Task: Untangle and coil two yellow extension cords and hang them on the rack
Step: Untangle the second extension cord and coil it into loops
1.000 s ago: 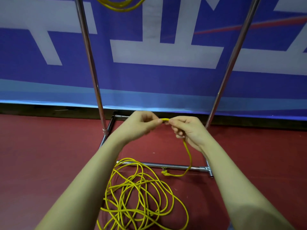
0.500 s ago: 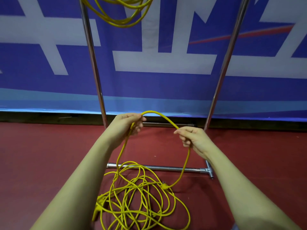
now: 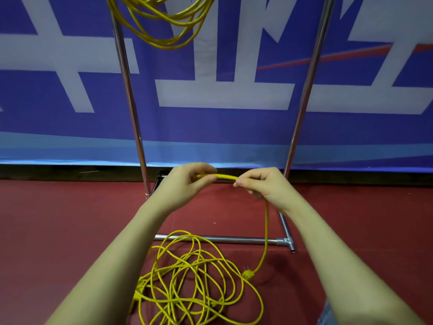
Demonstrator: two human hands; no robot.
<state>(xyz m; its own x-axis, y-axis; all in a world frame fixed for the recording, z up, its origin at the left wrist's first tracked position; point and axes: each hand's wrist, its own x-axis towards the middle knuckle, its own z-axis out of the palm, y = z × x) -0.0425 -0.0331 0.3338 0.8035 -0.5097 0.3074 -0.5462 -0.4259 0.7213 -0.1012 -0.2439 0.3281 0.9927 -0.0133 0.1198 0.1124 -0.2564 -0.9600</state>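
Left hand (image 3: 185, 184) and right hand (image 3: 262, 184) each pinch the cord (image 3: 225, 176) above the rack (image 3: 234, 239) base bar; remaining cord lies tangled in front of it.

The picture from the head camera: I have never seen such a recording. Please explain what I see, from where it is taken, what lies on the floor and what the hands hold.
There is no machine here. A person wears a camera on the head, so you look forward and down along their two bare arms. The left hand and the right hand each pinch one yellow cord, a short stretch of it running between them. From the right hand the cord hangs down to its plug on the red floor. The remainder lies there in a loose tangled pile. Behind stands a metal rack. A second cord, already coiled, hangs at the top.
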